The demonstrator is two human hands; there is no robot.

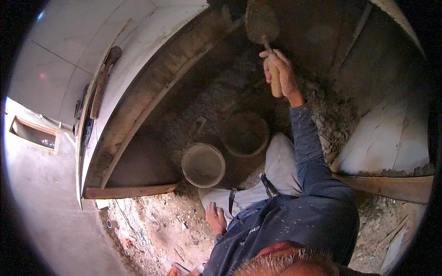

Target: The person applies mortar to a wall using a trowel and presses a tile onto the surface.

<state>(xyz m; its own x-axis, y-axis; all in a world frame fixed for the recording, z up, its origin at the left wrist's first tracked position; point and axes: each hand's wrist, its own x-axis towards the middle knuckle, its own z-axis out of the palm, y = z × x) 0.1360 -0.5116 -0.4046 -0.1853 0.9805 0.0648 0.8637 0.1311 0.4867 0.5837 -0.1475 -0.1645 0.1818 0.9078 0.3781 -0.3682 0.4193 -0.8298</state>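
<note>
At the far centre my right hand (284, 73) is closed around the pale wooden handle (275, 83) of a trowel. The trowel's broad blade (261, 23) is coated in grey mortar and points away from me, up against a dark surface. My left hand (215, 218) is low beside my left leg, fingers loosely extended and nothing visible in them. Between my legs and the far surface stand a round light-rimmed bucket (203, 164) and a darker bucket (246, 133) just beyond it. What the buckets contain is too dark to make out.
A hammer (103, 83) lies on the ledge at the left, beside a pale slab edge. A long wooden beam (152, 87) curves across the left. Rubble (161, 221) covers the ground at lower left. On the right are a whitish panel (377, 138) and a wooden board (389, 186).
</note>
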